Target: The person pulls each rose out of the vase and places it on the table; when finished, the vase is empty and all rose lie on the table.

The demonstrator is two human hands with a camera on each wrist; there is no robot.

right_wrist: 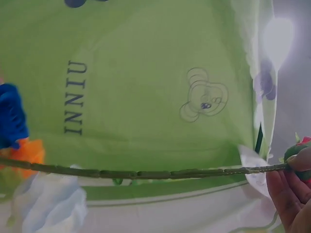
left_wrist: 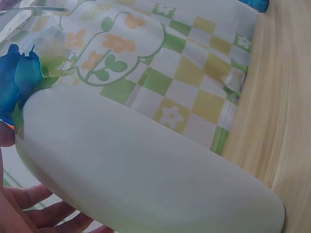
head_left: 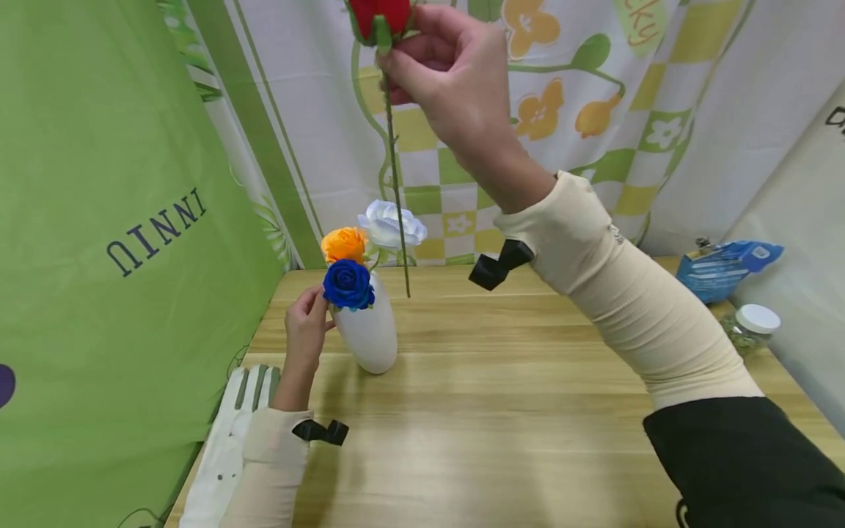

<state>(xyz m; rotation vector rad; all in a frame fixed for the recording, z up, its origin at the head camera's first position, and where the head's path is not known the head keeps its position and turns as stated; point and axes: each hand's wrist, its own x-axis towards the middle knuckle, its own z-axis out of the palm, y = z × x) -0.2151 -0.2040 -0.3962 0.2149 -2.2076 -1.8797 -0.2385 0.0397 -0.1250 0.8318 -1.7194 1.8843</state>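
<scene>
High in the head view, my right hand (head_left: 455, 73) pinches the stem of a red rose (head_left: 379, 18) just below its bloom. The long green stem (right_wrist: 150, 174) hangs down, its lower end in front of the table's back area. My left hand (head_left: 306, 319) holds the white vase (head_left: 370, 330) near its top, thumb by the rim and fingers (left_wrist: 53, 213) along its side. Out of the vase's mouth come a blue rose (head_left: 348, 284), an orange rose (head_left: 343, 244) and a pale white-blue flower (head_left: 392, 223). Part of the red bloom is cut off by the frame's top.
The vase stands on a wooden table (head_left: 528, 411). At the right lie a blue bag (head_left: 726, 268) and a jar with a white lid (head_left: 752, 326). A white slatted object (head_left: 221, 447) lies under the left forearm. Patterned curtain (head_left: 455, 198) hangs behind, green cloth (head_left: 99, 147) left.
</scene>
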